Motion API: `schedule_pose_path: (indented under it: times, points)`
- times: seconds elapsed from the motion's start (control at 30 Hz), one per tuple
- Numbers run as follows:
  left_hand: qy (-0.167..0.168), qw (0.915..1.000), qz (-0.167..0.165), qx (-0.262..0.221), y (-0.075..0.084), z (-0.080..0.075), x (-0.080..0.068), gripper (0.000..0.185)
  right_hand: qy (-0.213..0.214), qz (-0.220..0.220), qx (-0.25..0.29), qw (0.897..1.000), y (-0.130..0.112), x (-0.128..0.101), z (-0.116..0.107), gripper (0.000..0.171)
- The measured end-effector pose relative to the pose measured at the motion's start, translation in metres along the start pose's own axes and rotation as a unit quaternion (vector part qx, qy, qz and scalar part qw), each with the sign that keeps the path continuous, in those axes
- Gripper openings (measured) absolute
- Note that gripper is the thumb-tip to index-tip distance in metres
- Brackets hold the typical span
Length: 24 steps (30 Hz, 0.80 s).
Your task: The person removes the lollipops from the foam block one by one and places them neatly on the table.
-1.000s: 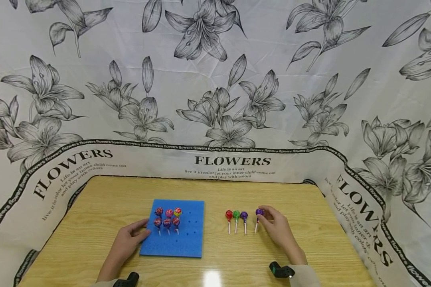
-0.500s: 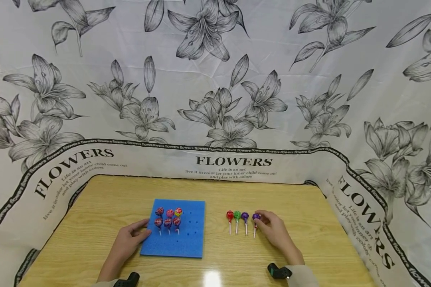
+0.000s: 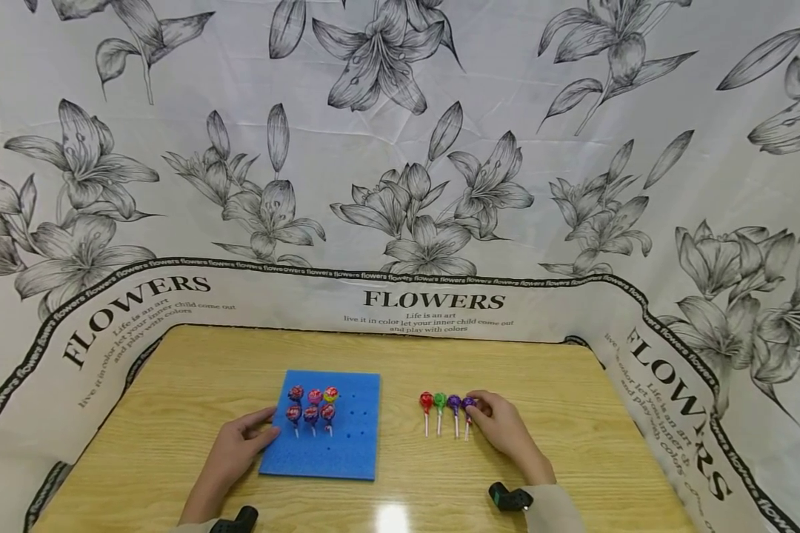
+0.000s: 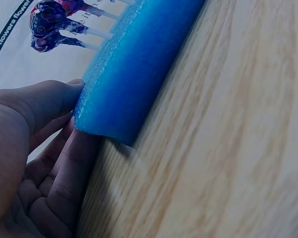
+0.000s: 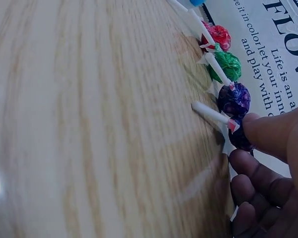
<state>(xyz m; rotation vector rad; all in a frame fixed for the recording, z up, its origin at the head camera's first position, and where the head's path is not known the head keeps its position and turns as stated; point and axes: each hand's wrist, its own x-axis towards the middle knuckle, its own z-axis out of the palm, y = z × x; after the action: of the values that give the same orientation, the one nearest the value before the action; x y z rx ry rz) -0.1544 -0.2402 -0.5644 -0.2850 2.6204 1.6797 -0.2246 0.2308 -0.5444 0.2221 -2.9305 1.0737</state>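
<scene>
Fingers of the left hand [image 3: 230,451] lie loosely extended against the near-left corner of the blue foam board [image 3: 347,448]: thumb tip on the top edge, the other fingers [image 4: 72,163] flat on the wooden table [image 3: 173,385] alongside the board's side. Nothing is gripped.

Six wrapped lollipops [image 3: 312,405] stand upright in the board's left half, in two rows of three. Bare holes show in the foam to their right.

Right of the board, well apart from it, four lollipops lie flat on the table in a close row, sticks toward the person: red lollipop [image 3: 426,402], green lollipop [image 3: 440,401], purple lollipop [image 3: 454,403], then a darker purple lollipop [image 3: 467,404] at the right end.

Right hand [image 3: 503,429] sits just right of that row. Thumb and fingertips [image 5: 260,130] pinch the head of the darker purple lollipop, which touches the table just beside the purple one. The remaining fingers are curled under.
</scene>
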Motion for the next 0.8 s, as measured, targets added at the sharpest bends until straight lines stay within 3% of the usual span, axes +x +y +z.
schedule_pose_path:
  times: [0.8]
  points:
    - [0.003,1.0000,-0.005,0.003,0.0009,0.0008,-0.0004,0.053,-0.022,0.019,0.029,0.999,-0.0020,0.0029,-0.0026,0.031]
